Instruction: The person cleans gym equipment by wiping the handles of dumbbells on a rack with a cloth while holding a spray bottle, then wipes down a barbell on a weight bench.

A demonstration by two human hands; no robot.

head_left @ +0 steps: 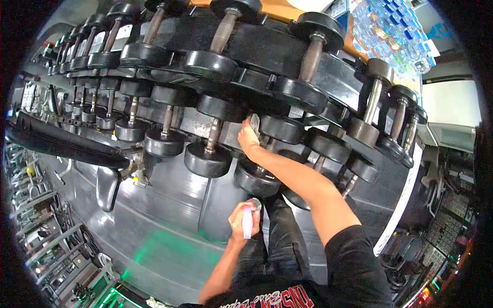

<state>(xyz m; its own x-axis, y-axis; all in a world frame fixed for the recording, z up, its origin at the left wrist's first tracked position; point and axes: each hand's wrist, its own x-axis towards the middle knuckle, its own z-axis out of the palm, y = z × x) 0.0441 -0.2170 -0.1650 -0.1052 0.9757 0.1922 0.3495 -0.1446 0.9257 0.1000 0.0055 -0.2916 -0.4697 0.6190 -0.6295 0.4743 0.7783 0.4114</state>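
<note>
My right hand point(248, 134) reaches to the lower tier of a dumbbell rack. Its fingers are closed on a grey cloth point(255, 123), pressed in beside the head of a black dumbbell point(281, 128). Close to my body, my left hand point(240, 219) grips what looks like a spray bottle point(247, 222) with a white and purple top; most of its body is hidden by the hand. Another dumbbell point(207, 160) with a metal handle rests just left of my right arm.
Several more dumbbells point(211, 64) line the upper tier. A padded bench point(64, 143) stands at the left. Plastic water bottles point(393, 38) are piled at the upper right. Gym machines point(51, 241) fill the lower left, and dark floor point(174, 226) lies below the rack.
</note>
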